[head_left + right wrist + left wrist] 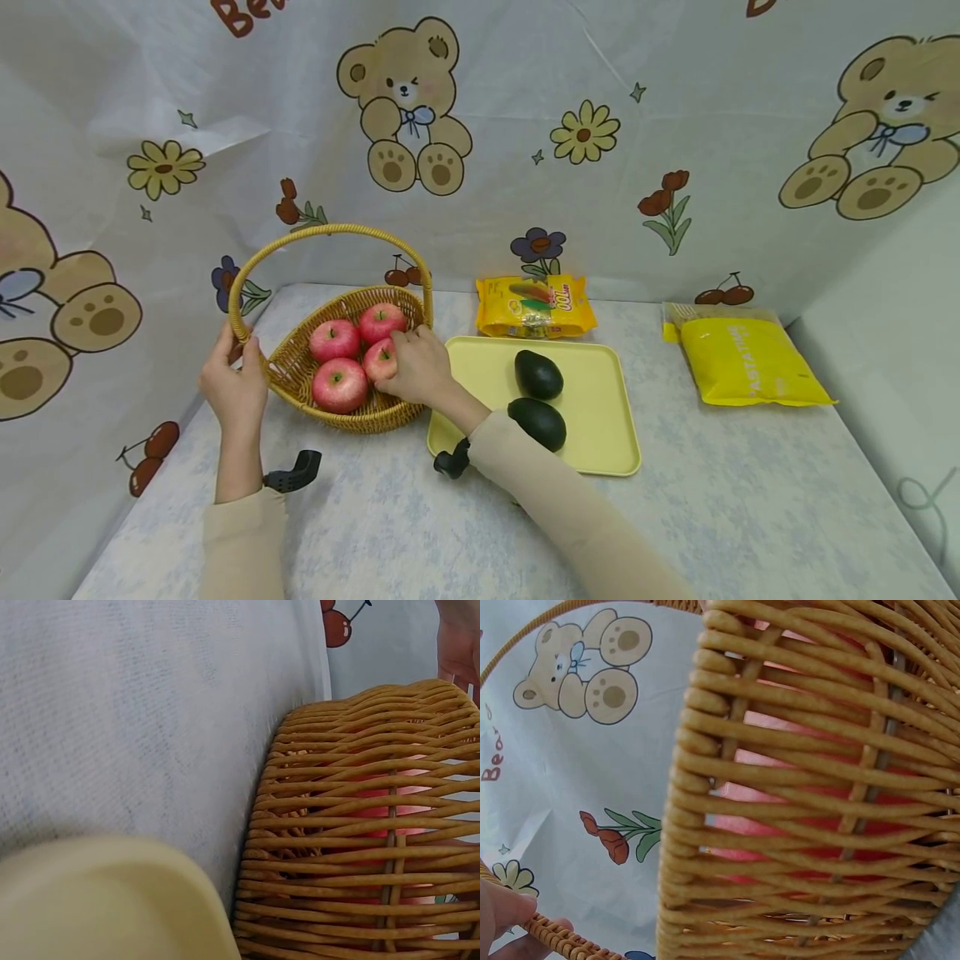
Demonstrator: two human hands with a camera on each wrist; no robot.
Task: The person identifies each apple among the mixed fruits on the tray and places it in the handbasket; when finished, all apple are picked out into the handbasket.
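Note:
A wicker basket (378, 422) with a tall arched handle (330, 229) stands on the left of the table, and several red apples (340, 386) lie in it. My left hand (236, 387) pinches the foot of the handle at the basket's left end; the left wrist view shows its fingertips (510, 909) on the woven handle. Reaching in over the basket's right rim, my right hand (423, 367) grips the nearest apple (380, 360), its fingers curled over the top and side. In the right wrist view the basket wall (360, 825) hides most of that apple.
Right of the basket lies a pale yellow tray (600, 392) with two dark green avocados (538, 375), my right forearm crossing its front left corner. Behind it is a yellow packet (534, 307). A yellow bag (750, 358) lies farther right. A bear-print sheet (495, 208) hangs behind.

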